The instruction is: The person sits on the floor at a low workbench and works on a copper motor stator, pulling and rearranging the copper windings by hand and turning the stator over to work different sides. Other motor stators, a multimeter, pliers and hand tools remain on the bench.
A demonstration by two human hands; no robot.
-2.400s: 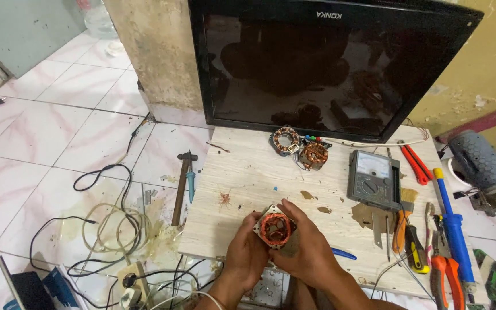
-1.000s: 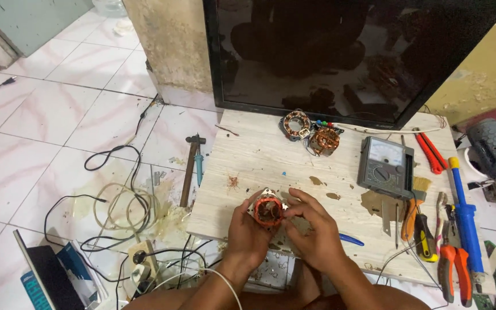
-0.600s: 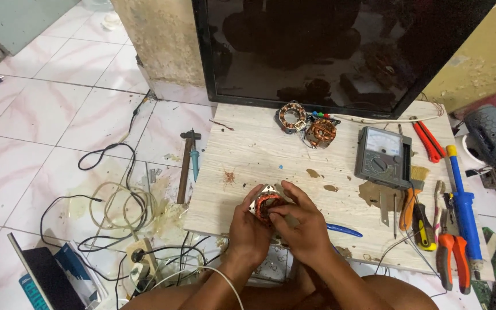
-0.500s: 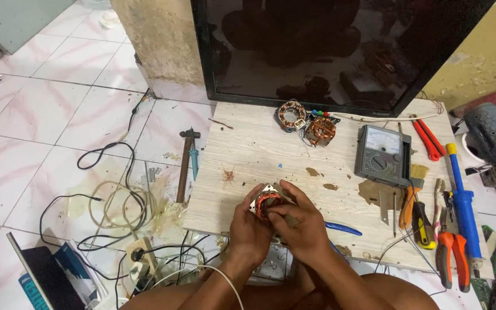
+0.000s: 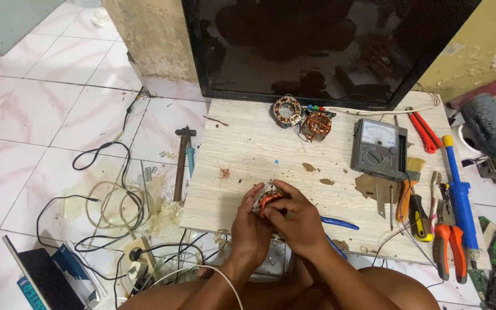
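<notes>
Holding small copper-wound motor stator (image 5: 266, 199) | left hand (image 5: 249, 225), right hand (image 5: 297, 221): grip closed around it

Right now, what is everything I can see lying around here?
Motor stator: one, copper-wound, held in both hands.
Spare stators: two, copper and grey, back of the board.
Wooden board: one, pale, on the floor.
Analog multimeter: one, grey, right of the board.
Pliers: one, orange handles, right edge.
Screwdriver: one, blue, right edge.
Paintbrush: one, orange handle.
Hammer: one, dark, on the tiles at left.
Television: one, black, behind the board.
Cables: several, black and cream, on the tiles.
Left hand; right hand: both holding the stator.
</notes>
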